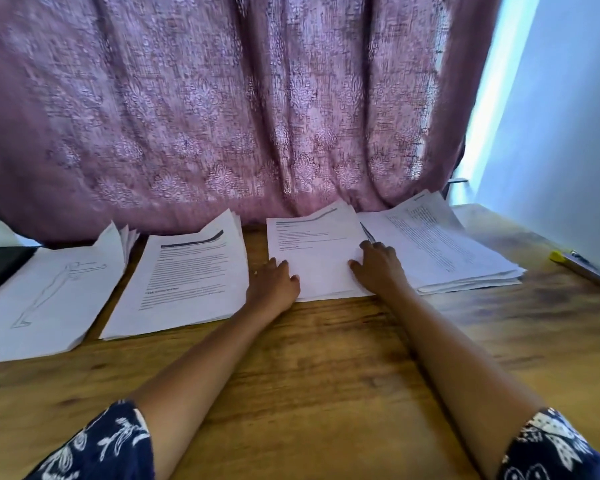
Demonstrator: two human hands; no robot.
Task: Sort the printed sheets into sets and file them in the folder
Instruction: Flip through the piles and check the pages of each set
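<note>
Left hand [272, 282] and right hand [378, 268] flank text-sheet stack [312, 258] at far edge of tabletop [291, 358]; fingers relaxed, pressing its sides, probably squaring the set.

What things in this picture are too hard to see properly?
- Head view, white printed paper stack in the middle: words too blurred to read; left hand and right hand cover parts.
- Head view, flat black thing at the left: cut off by the edge, partly under the white stack with a line drawing; folder or not, unclear.
- Head view, yellow-tipped tool at the right: blurred.
</note>
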